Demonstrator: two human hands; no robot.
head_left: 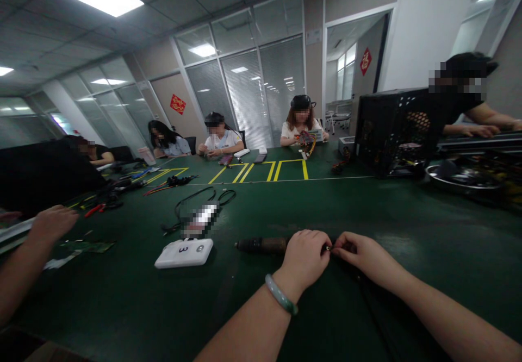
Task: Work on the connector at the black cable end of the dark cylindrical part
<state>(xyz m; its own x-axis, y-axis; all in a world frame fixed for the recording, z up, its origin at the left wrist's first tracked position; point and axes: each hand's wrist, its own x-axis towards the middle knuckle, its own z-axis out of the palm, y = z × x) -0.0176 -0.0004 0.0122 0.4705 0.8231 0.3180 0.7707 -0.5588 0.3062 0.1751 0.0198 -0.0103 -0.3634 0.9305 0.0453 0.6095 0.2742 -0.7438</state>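
Note:
A dark, cylindrical electric screwdriver (264,245) lies across the green table with its narrow tip pointing left. My left hand (306,254), with a jade bangle on the wrist, is closed around its rear end. Close by on the right, my right hand (361,252) pinches the end of a black cord (374,310) between thumb and fingers. A small shiny metal bit shows between the two hands; whether plug and tool are joined is hidden by my fingers. The cord runs down toward the table's near edge.
Left of the screwdriver lie a white power bank (184,254) and a phone-like device (202,218) with a black cable. A co-worker's arm (44,237) reaches in at left. A black computer case (393,133) and a metal bowl (463,185) stand right. Several people sit opposite.

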